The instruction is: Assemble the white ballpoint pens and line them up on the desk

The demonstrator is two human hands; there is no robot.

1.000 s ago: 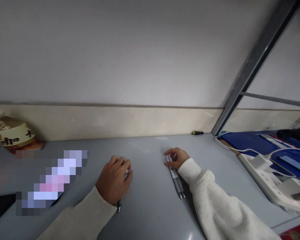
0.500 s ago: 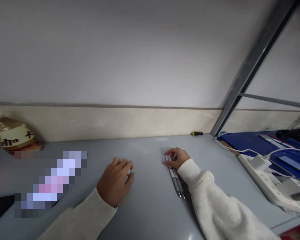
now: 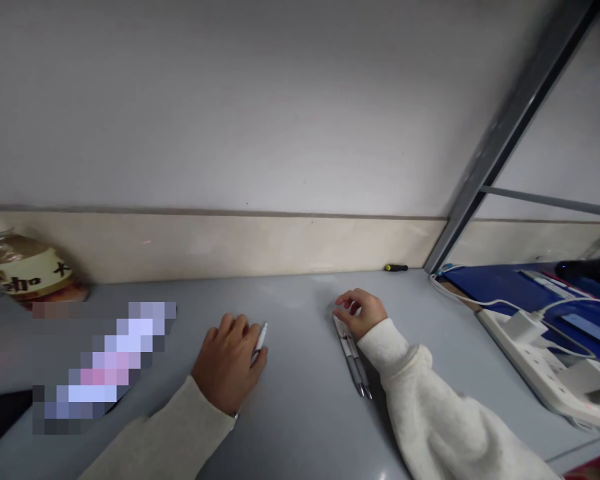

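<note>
On the grey table, my left hand (image 3: 230, 365) lies palm down with its fingers curled over a white pen (image 3: 262, 337). Only one end of that pen shows, between the index finger and thumb; the rest is hidden under the hand. To the right, two white-and-grey pens (image 3: 353, 358) lie side by side, their tips toward me. My right hand (image 3: 363, 313) is over their far ends, thumb and fingers apart with nothing seen between them. I cannot tell whether it still touches the pens.
At the left are a bottle (image 3: 25, 267) and a blurred-out flat object (image 3: 115, 360). A small black-and-yellow tool (image 3: 396, 267) lies by the wall. On the right, a white power strip (image 3: 535, 367) with plugs and cables stands beside a blue surface (image 3: 485, 280) below a metal post (image 3: 480, 173).
My right hand has loosened and lifted slightly from the two pens, whose far ends now show more. More of the pen under my left hand is visible.
</note>
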